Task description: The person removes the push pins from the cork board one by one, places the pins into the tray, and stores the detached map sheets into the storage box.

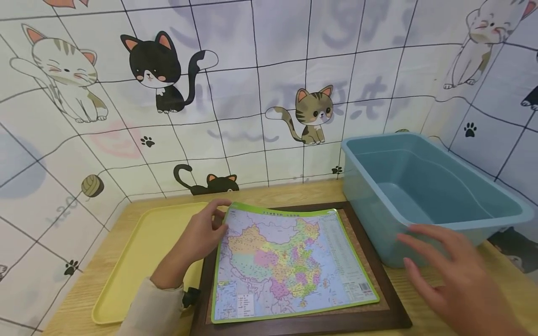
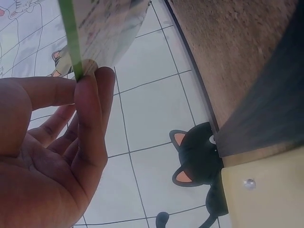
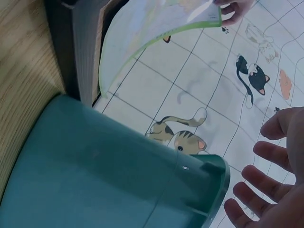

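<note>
A thin map sheet (image 1: 273,266) with a green border lies over a brown-framed cork board (image 1: 395,308), its top left corner lifted. My left hand (image 1: 203,231) pinches that corner between thumb and fingers; the left wrist view shows the green edge (image 2: 71,42) caught at the fingertips. In the right wrist view the sheet (image 3: 156,23) bows upward from the board. My right hand (image 1: 458,275) holds nothing, fingers spread and slightly bent, close to the near wall of a blue plastic tub (image 1: 365,186). That hand (image 3: 270,175) appears beside the tub's rim in the right wrist view.
A yellow tray (image 1: 147,252) lies flat on the wooden table (image 1: 71,298) left of the board, partly under my left forearm. The tub stands along the board's right side. Behind the table rises a wall covering (image 1: 281,163) printed with cats and grid lines.
</note>
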{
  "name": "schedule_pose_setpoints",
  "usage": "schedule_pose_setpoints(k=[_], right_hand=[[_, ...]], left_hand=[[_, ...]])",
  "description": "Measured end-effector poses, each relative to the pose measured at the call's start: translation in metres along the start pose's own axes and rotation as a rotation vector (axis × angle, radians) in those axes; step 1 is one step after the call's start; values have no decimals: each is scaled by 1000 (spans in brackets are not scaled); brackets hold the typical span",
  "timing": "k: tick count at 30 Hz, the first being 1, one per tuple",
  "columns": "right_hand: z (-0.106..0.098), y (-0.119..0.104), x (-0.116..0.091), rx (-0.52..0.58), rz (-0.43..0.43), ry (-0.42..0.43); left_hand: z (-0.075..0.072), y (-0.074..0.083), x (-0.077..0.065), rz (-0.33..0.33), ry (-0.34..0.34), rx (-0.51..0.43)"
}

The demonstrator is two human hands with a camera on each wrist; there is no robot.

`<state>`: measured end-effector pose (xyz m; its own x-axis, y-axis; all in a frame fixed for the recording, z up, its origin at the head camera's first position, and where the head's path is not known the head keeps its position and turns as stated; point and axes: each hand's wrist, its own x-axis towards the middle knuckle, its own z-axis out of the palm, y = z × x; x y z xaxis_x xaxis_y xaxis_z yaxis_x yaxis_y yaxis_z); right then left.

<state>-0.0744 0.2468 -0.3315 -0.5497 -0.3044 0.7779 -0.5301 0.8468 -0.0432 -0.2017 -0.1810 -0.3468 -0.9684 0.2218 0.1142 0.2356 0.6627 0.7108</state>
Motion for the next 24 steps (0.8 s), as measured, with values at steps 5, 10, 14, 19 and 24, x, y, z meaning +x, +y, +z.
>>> schedule_pose_setpoints(k=[5, 10, 14, 19, 24], right_hand=[[-4, 8, -3, -28, 6, 35], [-8, 16, -5, -82, 34, 29], [-7, 20, -7, -114, 66, 19], [-4, 25, -8, -111, 60, 27], [-3, 27, -10, -124, 47, 38]], left_hand=[[-1, -2, -1, -5, -4, -13], [-2, -6, -2, -10, -12, -53], [-2, -9, 0, -31, -22, -103], [-3, -9, 1, -42, -27, -142], [-2, -9, 3, -34, -36, -159]])
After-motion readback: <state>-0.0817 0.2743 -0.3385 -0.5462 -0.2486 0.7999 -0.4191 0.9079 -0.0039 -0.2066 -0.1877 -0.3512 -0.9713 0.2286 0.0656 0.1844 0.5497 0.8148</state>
